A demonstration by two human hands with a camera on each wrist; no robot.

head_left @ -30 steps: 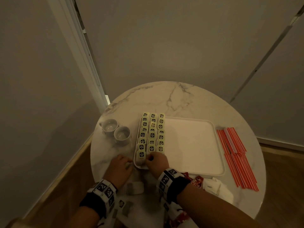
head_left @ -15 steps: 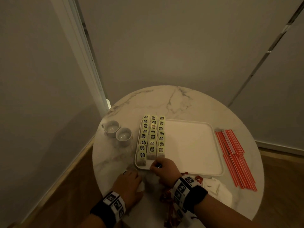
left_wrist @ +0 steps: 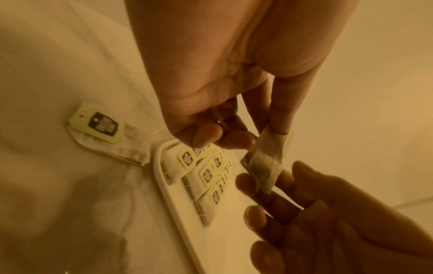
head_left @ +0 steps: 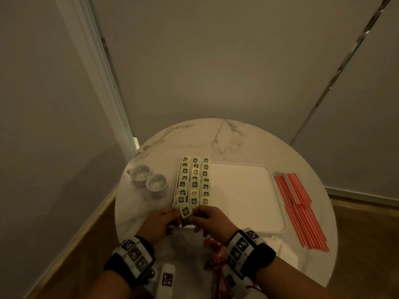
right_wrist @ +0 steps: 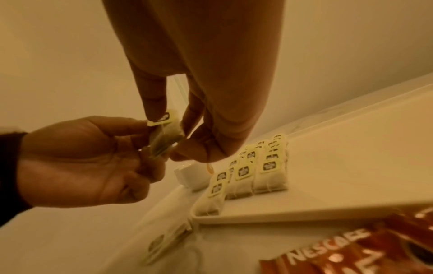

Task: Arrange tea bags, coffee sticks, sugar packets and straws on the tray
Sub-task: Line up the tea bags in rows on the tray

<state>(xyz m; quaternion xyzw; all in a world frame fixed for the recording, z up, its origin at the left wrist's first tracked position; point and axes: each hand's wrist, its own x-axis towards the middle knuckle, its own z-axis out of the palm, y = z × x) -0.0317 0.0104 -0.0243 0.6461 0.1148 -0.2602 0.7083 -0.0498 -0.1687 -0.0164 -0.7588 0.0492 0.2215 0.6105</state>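
Note:
A white tray (head_left: 237, 195) lies on the round marble table, with three rows of tea bags (head_left: 195, 182) along its left side. Just above the tray's near-left corner, both hands hold one more tea bag (head_left: 186, 211). My left hand (head_left: 172, 214) pinches the bag's pouch (left_wrist: 267, 161) between thumb and fingers. My right hand (head_left: 199, 213) pinches its yellow tag (right_wrist: 162, 118) and the pouch below it. Red coffee sticks (head_left: 216, 251) lie under my right wrist. Red straws (head_left: 300, 208) lie right of the tray.
Two white cups (head_left: 149, 180) stand left of the tray. A loose tea bag (left_wrist: 103, 129) lies on white wrapping (head_left: 185, 244) in front of the tray, near the table's front edge. Walls close in behind and to the left.
My left hand drew back to the wrapping in front of the tray, then came up with a tea bag. Both hands now hold it over the tray's near-left corner.

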